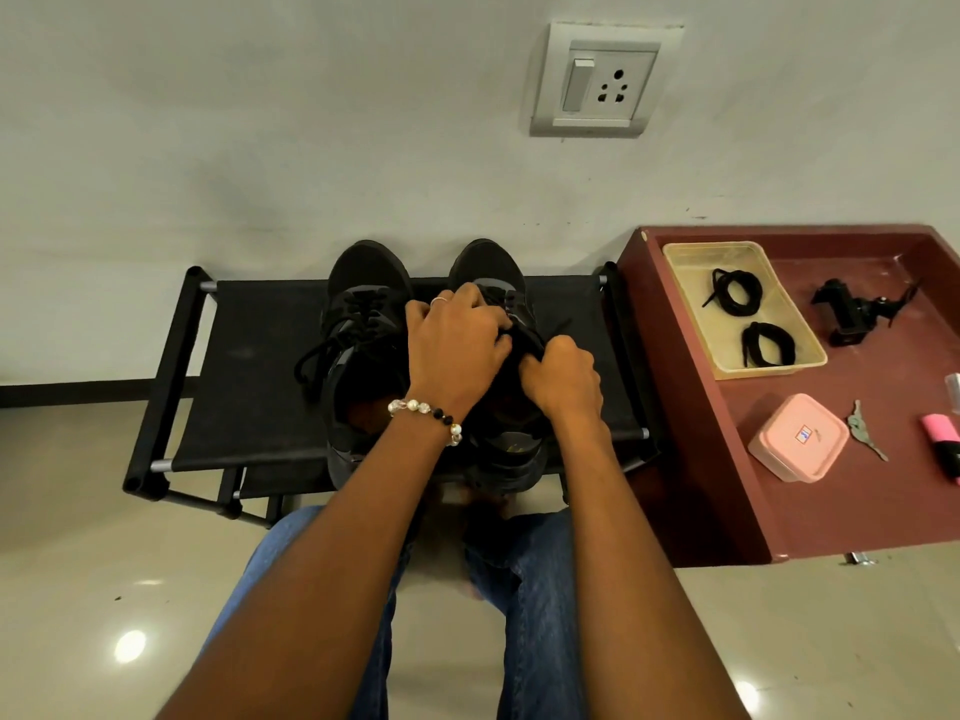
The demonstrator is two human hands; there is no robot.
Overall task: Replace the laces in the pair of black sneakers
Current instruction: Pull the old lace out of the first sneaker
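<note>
Two forearms extend from the camera over denim-clad knees to the pair of black sneakers, which stand side by side on a black fabric rack against the wall. The left hand (457, 340) lies curled over the right sneaker (498, 366), apparently steadying it. The right hand (563, 379) pinches that sneaker's old lace (527, 345), probably to undo it. The left sneaker (363, 350) remains laced. Replacement laces (737, 293) wait coiled in a clear tray (691, 252) on the maroon desk (727, 511), within reach.

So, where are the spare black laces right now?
In the head view, the two coiled spare laces lie in the clear plastic tray on the maroon table, right of the sneakers.
</note>
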